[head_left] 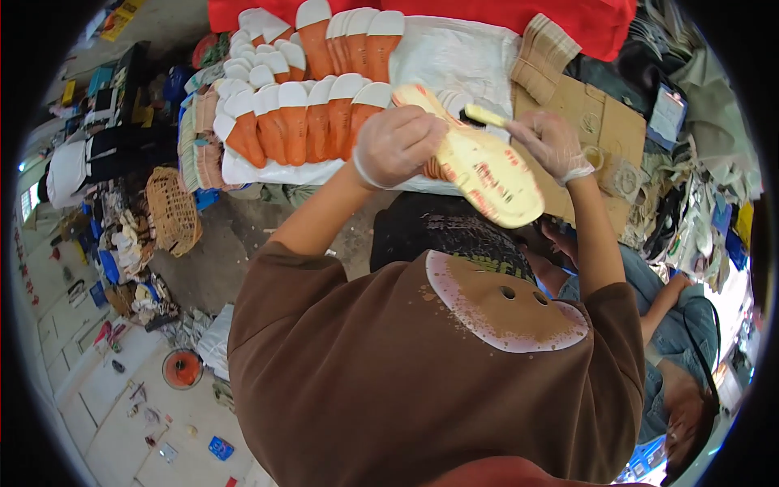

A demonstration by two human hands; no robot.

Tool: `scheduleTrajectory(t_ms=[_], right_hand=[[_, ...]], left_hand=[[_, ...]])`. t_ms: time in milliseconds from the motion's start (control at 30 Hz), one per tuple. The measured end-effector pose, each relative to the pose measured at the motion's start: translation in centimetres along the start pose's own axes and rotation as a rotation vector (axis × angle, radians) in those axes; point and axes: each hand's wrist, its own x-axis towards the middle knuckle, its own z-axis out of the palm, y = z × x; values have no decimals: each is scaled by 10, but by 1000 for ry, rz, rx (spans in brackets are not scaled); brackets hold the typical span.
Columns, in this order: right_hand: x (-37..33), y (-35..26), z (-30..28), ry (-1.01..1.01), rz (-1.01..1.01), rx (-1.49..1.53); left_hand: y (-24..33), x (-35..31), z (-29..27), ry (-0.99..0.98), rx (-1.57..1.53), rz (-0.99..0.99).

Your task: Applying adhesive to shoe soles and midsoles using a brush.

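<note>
My left hand (pixel 402 144), in a thin clear glove, is closed around the upper edge of a pale yellow insole (pixel 491 174) with red and dark printing. The insole slants down to the right in front of my chest. My right hand (pixel 552 144), gloved the same way, grips a small pale-headed brush (pixel 485 115). The brush points left, close by the insole's upper right edge; whether they touch I cannot tell. Rows of orange insoles (pixel 316 130) with white ends lie overlapping on the table beyond my left hand.
A white plastic sheet (pixel 454 53) covers the table, with red cloth (pixel 519 12) behind it. Bundled tan insoles (pixel 542 50) rest on brown cardboard (pixel 600 122) at the right. Another person (pixel 673 316) sits close on my right. A wicker basket (pixel 173 213) stands at the left.
</note>
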Motion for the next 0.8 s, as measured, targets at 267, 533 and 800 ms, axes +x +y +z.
scheduleTrajectory(t_ms=[267,533,800], right_hand=[[-50,49,42,352,627,424],[-79,80,55,354,754,411],[-124,117,68,540,818,299]], left_hand=[[-21,-155,35,-264,16,-987],[-96,-210,79,-550,-17,-1599],[-104,-199,97,-711,305,-1451]])
